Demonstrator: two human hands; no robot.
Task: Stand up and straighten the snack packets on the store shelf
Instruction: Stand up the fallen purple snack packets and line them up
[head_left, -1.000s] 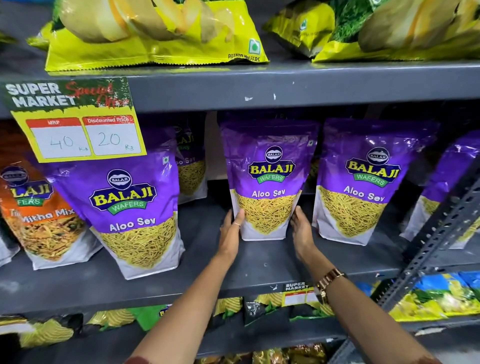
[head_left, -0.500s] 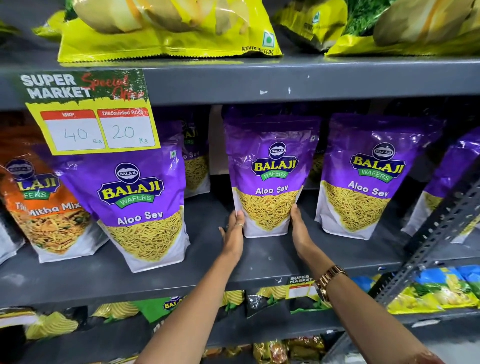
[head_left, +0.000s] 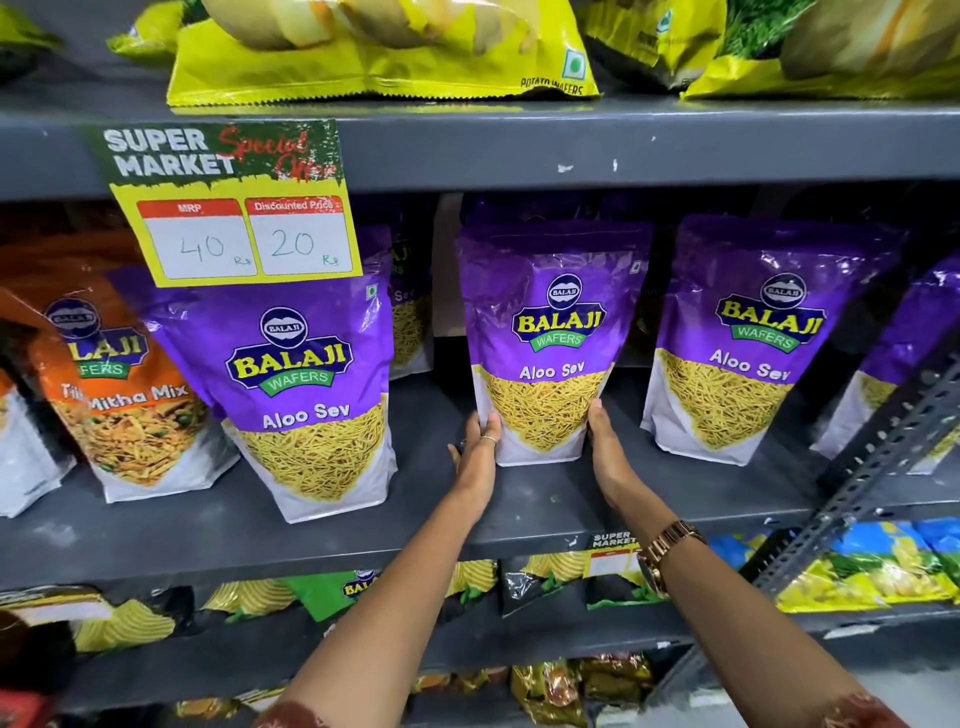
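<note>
Middle Aloo Sev packet (head_left: 550, 343) is standing upright on the grey shelf (head_left: 519, 514), between both hands. Left hand (head_left: 475, 457) and right hand (head_left: 605, 447) are pressing flat, fingers extended, against its lower sides. More purple packets are standing left (head_left: 306, 384) and right (head_left: 748, 343) of the hands; price tag (head_left: 234, 208) is hanging up-left.

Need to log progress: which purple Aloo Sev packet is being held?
The middle Aloo Sev packet, with the left hand and right hand flanking its base; the others stand untouched.

3 packets (head_left: 550, 343) abreast on shelf (head_left: 675, 499)
</note>
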